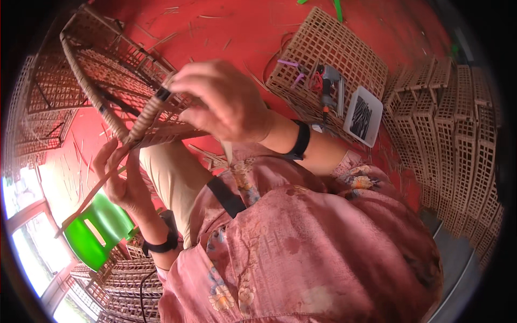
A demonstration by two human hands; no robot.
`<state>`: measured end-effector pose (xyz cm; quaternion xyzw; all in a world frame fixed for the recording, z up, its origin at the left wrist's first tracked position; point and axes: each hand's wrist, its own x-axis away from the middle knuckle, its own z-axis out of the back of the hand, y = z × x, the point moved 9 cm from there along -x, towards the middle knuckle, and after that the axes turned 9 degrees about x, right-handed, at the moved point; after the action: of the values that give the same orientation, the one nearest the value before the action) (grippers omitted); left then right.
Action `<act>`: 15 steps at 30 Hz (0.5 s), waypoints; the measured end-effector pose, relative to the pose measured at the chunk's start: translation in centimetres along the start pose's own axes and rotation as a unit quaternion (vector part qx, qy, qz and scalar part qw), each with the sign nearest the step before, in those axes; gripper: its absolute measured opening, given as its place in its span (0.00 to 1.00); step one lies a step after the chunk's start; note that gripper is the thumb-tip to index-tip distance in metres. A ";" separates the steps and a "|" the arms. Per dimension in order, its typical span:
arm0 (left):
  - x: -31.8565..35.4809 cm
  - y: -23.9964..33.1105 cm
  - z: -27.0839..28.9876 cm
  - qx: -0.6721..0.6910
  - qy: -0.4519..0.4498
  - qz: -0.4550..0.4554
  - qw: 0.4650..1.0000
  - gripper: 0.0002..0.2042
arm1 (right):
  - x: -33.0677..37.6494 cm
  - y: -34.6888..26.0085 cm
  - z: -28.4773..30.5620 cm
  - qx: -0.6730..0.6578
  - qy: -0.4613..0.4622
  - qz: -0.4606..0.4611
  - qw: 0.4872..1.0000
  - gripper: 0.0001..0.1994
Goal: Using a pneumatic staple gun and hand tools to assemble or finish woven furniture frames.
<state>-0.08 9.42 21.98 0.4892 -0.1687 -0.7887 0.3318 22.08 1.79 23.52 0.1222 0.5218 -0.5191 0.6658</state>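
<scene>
A woven rattan basket (pixel 107 72) with an open lattice stands at upper left, its curved rim (pixel 81 75) wrapped in pale cane. A short wrapped bar (pixel 144 123) with a black band near its upper end meets that rim at a corner. Just below the corner, my left hand (pixel 125 185) pinches a flat cane strip (pixel 86 203), whose loose tail hangs down to the left. My right hand (pixel 223 102) is curled beside the bar's upper end, fingertips close to the black band. What lies between its fingers and thumb is hidden.
On a lattice panel (pixel 318 32) at upper right rest a power drill (pixel 327 86), purple-handled scissors (pixel 293 70) and a white tray (pixel 354 116) of dark pieces. Stacked rattan baskets (pixel 447 124) line the right. A green plastic stool (pixel 97 231) stands at lower left. Cane scraps litter the red floor (pixel 226 27).
</scene>
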 end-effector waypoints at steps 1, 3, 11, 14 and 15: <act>0.4 -1.0 0.3 0.068 0.006 0.030 0.997 0.11 | 1.7 2.2 1.1 0.011 0.012 -0.035 0.999 0.16; 0.8 -1.8 1.2 0.197 0.030 0.132 0.971 0.09 | 5.9 8.4 2.3 0.059 0.025 -0.152 0.986 0.17; 2.9 -1.7 -0.1 0.376 0.133 0.262 0.879 0.16 | 39.5 38.6 18.3 0.460 -0.107 -0.469 0.746 0.33; 2.8 -1.5 0.6 0.368 0.120 0.243 0.889 0.18 | 47.9 44.8 20.8 0.355 -0.220 -0.592 0.689 0.35; 2.7 -1.2 0.9 0.379 0.136 0.268 0.876 0.16 | 50.0 46.0 20.2 0.309 -0.278 -0.645 0.641 0.36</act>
<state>-2.10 8.34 19.91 0.6158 -0.5323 -0.4717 0.3391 67.02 -20.73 -26.39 -0.1968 0.0683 -0.9576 0.1992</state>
